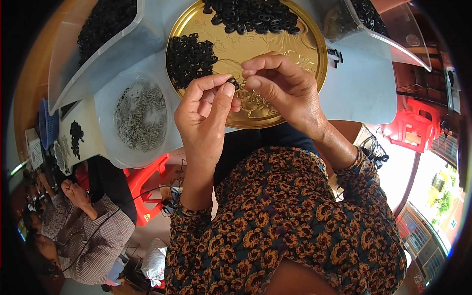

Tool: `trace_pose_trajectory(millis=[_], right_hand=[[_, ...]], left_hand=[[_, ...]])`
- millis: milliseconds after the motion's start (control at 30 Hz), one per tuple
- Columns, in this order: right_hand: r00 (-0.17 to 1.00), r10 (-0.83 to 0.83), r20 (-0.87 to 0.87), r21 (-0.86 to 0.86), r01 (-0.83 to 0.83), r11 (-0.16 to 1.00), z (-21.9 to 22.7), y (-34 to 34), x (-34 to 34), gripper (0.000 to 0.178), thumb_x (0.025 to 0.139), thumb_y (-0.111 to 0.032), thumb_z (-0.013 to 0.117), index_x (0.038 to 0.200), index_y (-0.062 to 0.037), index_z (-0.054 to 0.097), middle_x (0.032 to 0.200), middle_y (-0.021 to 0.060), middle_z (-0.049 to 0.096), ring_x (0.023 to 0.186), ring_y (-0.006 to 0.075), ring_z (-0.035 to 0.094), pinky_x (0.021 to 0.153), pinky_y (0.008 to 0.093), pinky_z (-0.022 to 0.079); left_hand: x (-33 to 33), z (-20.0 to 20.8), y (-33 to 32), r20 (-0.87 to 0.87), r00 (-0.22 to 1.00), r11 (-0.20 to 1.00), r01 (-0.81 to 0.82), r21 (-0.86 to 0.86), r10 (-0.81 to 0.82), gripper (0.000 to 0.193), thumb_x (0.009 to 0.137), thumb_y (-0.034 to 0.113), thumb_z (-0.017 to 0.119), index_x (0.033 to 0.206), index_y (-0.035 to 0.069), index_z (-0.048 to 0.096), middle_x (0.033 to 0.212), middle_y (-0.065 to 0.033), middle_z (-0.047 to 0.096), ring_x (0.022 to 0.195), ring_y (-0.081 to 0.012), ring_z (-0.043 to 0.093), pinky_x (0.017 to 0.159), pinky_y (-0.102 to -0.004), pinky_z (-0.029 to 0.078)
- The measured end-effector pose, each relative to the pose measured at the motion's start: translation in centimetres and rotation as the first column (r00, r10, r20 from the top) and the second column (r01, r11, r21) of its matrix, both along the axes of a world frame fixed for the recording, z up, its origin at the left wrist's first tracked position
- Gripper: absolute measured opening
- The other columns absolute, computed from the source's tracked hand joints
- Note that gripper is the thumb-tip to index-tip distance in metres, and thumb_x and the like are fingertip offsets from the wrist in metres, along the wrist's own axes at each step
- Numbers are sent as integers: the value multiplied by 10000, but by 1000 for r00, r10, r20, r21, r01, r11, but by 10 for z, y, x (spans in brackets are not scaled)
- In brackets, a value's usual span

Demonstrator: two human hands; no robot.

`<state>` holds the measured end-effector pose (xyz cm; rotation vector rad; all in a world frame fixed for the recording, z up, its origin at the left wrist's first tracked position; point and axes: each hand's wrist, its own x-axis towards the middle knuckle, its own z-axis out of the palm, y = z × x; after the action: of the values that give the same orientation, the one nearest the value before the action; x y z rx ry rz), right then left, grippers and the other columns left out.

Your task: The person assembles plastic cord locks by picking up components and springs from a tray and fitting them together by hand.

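1. Two bare hands meet above the tray, wrists in dark sleeves with an orange floral pattern. The left hand pinches a small black piece between thumb and forefinger, its other fingers curled in.
2. Just beside it, the right hand has its thumb and fingertips drawn near one another; whether they hold something tiny, I cannot tell.
3. Beneath both is a round gold tray. Small black parts are heaped at its left, and flat black ovals with holes at its far edge.
4. Left of the tray, a translucent bowl holds many small silvery parts. A few black bits lie on the pale table, right of the tray.
5. Clear bins stand at either side: the left bin and the right bin both contain black pieces.
6. Beyond, a co-worker in a striped shirt sits at left, near one red stool; another red stool stands at right.
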<state>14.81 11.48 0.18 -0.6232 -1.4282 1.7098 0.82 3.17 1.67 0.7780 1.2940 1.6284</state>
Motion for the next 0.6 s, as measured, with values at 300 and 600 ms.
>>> trace_pose_trajectory(millis=[300,600], right_hand=[[997,38,66,138,-46,989,-2,-1,-1,201,914,-28,604,1112,6,596,1068,61,621,995,122,615,877,250,511],[993,102,-54,-276,-113,954,6,-5,-2,241,929,-61,597,1160,4,572,1000,28,613,910,96,604,834,238,515]], left_hand=[[2,0,-1,-39,999,999,28,17,-27,158,910,3,597,1060,-44,586,905,-63,613,726,-87,585,654,-215,494],[5,3,-2,-81,997,1000,-9,17,11,142,909,17,593,1044,-25,606,879,-51,621,717,-90,575,658,-219,481]])
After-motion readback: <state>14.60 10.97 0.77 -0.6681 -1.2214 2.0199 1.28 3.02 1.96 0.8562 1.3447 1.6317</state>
